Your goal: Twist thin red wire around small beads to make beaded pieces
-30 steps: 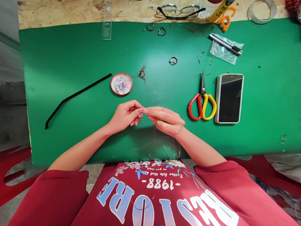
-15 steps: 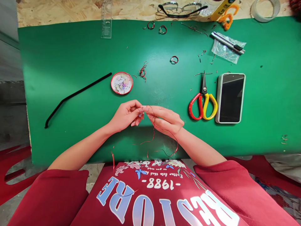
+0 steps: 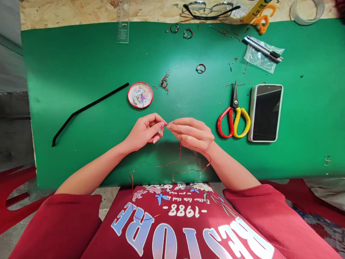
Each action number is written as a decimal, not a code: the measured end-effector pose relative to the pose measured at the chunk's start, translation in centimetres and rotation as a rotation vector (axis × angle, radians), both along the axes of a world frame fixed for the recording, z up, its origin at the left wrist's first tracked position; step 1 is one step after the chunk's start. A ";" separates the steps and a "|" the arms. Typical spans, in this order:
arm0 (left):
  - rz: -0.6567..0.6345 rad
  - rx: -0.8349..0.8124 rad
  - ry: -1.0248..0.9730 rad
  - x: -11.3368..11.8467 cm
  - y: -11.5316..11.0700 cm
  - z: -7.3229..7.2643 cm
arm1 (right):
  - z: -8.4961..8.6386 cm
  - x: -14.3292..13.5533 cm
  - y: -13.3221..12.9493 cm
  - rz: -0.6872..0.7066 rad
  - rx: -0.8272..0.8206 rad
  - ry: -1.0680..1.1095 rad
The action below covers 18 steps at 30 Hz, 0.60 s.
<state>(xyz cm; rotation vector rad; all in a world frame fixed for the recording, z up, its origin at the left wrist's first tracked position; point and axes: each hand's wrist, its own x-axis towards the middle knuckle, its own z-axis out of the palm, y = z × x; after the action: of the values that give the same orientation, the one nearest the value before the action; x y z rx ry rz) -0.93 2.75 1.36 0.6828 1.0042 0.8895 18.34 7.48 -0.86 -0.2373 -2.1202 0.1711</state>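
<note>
My left hand (image 3: pixel 147 132) pinches a small piece of knotted red cord, with a pale blue bead (image 3: pixel 159 131) hanging at its fingertips. My right hand (image 3: pixel 192 133) is just to the right, its thumb and fingertips closed on the same red cord (image 3: pixel 180 153). Loose ends of the cord loop below both hands, over the green mat's edge and onto the shirt. Beyond my left hand lies a round red-rimmed dish (image 3: pixel 140 95) of small beads. A tangled red cord piece (image 3: pixel 164 82) lies beside the dish.
Scissors (image 3: pixel 234 117) and a phone (image 3: pixel 265 113) lie at the right. A black strip (image 3: pixel 88 109) is at the left. Farther back are cord rings (image 3: pixel 201 68), a cutter (image 3: pixel 262 49) on a plastic bag, a clear ruler (image 3: pixel 123 25), glasses (image 3: pixel 208 10) and a tape roll (image 3: pixel 307 12).
My right hand has shifted slightly right, opening a small gap between the fingertips of both hands. The loose cord ends have swung and spread below.
</note>
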 end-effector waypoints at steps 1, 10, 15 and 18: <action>-0.007 0.002 0.010 0.0 0.0 0.0 | 0.2 0.1 0.2 0.002 0.016 -0.013; -0.018 -0.005 0.010 -0.2 0.2 -0.3 | 0.2 1.0 1.2 0.116 -0.166 -0.046; -0.005 0.001 -0.016 -0.2 0.1 -0.5 | -0.1 0.2 -0.2 0.011 -0.422 0.052; 0.030 0.007 -0.032 0.0 0.1 -0.4 | 0.1 -0.3 -0.8 -0.068 -0.647 0.001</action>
<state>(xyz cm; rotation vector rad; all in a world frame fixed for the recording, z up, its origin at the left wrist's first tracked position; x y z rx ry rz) -0.97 2.89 0.98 0.6588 0.9848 0.9277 18.09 6.69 -0.79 -0.6840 -1.9936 0.8156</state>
